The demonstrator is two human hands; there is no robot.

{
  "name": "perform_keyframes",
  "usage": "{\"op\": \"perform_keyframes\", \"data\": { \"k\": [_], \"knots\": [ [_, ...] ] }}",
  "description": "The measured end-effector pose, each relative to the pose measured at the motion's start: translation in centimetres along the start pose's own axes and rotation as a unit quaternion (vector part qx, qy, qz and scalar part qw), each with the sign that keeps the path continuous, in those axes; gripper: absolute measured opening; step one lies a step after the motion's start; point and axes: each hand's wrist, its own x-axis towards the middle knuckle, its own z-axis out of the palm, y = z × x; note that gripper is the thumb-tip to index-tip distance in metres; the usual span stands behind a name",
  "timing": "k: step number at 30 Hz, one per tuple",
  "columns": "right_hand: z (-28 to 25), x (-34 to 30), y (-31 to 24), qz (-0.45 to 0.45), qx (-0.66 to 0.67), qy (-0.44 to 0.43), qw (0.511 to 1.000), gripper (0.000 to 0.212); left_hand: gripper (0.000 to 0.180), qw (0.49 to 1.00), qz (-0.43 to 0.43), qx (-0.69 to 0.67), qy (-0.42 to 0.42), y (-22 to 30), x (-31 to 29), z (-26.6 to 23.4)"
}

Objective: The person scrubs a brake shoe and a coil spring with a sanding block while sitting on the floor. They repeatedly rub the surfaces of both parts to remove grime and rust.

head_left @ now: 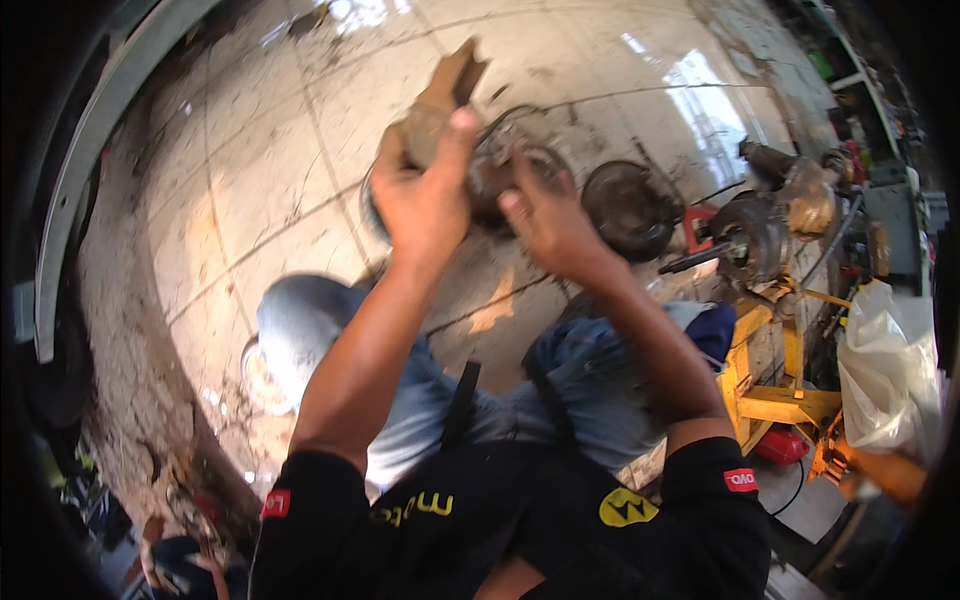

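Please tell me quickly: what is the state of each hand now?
Left hand: closed, holding a brown piece.
Right hand: open, near a round part; whether it touches cannot be told.

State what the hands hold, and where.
Left hand: a brown notched piece, gripped by its near end. Right hand: by a round metal part; hold unclear.
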Motion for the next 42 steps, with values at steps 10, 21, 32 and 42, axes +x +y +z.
{"op": "perform_keyframes", "data": {
  "k": [10,21,32,42],
  "knots": [
    [-0.1,0.4,-0.6,0.067,-0.049,-0.048,0.995,0.057,0.038,0.989,0.106,0.054,-0.09,-0.9,-0.4,0.8],
    [-0.1,-0.4,-1.2,0.073,-0.018,-0.051,0.996,0.056,0.033,0.993,0.044,0.031,-0.105,-0.3,0.0,0.4],
    [0.0,-1.1,-1.9,0.066,0.013,-0.06,0.996,0.058,0.033,0.992,0.0,-0.045,-0.118,0.5,0.6,-0.5],
    [-0.1,-1.6,-2.4,0.059,0.097,-0.047,0.992,0.061,0.029,0.992,0.0,-0.053,-0.117,0.5,0.5,-0.3]
  ]
}}
